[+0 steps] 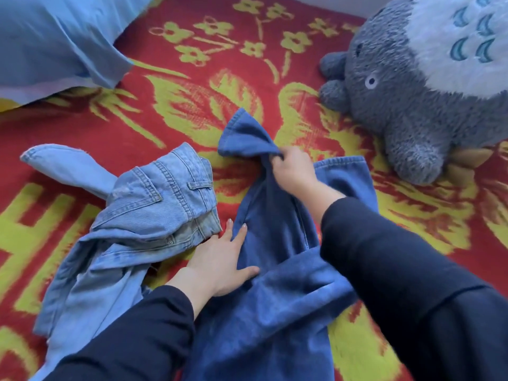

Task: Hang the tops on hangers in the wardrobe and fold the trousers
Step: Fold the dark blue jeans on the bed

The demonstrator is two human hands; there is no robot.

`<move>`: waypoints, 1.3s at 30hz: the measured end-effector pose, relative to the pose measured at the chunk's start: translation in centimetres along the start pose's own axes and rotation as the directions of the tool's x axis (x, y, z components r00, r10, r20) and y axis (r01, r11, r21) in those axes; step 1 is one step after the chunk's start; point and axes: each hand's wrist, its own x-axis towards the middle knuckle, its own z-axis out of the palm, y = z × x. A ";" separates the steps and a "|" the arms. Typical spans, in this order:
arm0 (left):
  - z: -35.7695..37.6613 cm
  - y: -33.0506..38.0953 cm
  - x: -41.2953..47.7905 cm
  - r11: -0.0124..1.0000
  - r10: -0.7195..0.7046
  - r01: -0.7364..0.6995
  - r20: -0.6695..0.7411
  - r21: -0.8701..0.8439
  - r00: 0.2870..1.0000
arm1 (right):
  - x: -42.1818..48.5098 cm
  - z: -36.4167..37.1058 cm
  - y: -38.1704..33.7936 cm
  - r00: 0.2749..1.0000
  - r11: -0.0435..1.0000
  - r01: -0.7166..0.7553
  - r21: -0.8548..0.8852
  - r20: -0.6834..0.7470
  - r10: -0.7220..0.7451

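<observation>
Dark blue trousers (pixel 275 298) lie spread on the red and yellow patterned bed cover (pixel 178 111), running from the bottom middle up to the centre. My right hand (pixel 294 169) grips a bunched part of them near the waistband, whose hem sticks up to the upper left. My left hand (pixel 220 262) lies flat with straight fingers on the left edge of the same trousers. Light blue jeans (pixel 132 229) lie crumpled to the left, beside my left hand.
A big grey plush toy (pixel 412 105) with a white belly sits at the upper right. A blue pillow (pixel 55 39) lies at the upper left corner. Bare patterned cover shows between the two.
</observation>
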 end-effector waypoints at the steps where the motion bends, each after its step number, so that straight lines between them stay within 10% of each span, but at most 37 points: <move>1: 0.0 0.2 -0.1 1.000 0.000 0.000 0.005 0.005 1.000 | 0.8 -1.0 -0.3 0.993 0.964 -0.070 0.257 -0.073 0.091; 5: 0.5 0.8 -0.3 1.000 -0.012 0.011 0.019 0.022 1.000 | 3.6 -4.9 1.2 0.909 0.696 -0.172 0.698 -0.160 0.385; 11: 0.3 0.6 -0.1 1.000 -0.008 0.007 0.037 0.028 0.999 | 4.2 -5.4 7.0 0.907 0.904 -0.417 0.093 -0.030 0.421; 18: 0.3 0.5 0.1 0.998 -0.017 0.015 0.046 0.054 0.999 | -0.7 -6.1 12.5 0.829 0.836 -0.543 -0.080 -0.212 0.518; 22: 0.3 0.5 0.2 0.999 -0.044 0.043 0.046 0.015 0.998 | -3.0 -7.9 13.4 0.884 0.896 -0.432 -0.102 -0.243 0.399; 27: -1.2 0.5 0.7 0.976 -0.104 0.118 0.088 -0.183 0.991 | -1.7 -15.2 8.1 0.737 0.970 -0.188 0.153 -0.631 0.242; 34: -1.9 0.5 0.3 0.920 -0.103 0.154 0.155 -0.361 0.982 | 3.0 -17.3 0.3 0.853 0.813 0.237 0.533 -0.514 0.089; 39: -1.5 0.7 0.5 0.911 -0.099 0.146 0.139 -0.386 0.985 | 6.1 -12.4 4.0 0.905 0.910 -0.218 0.353 -0.275 0.324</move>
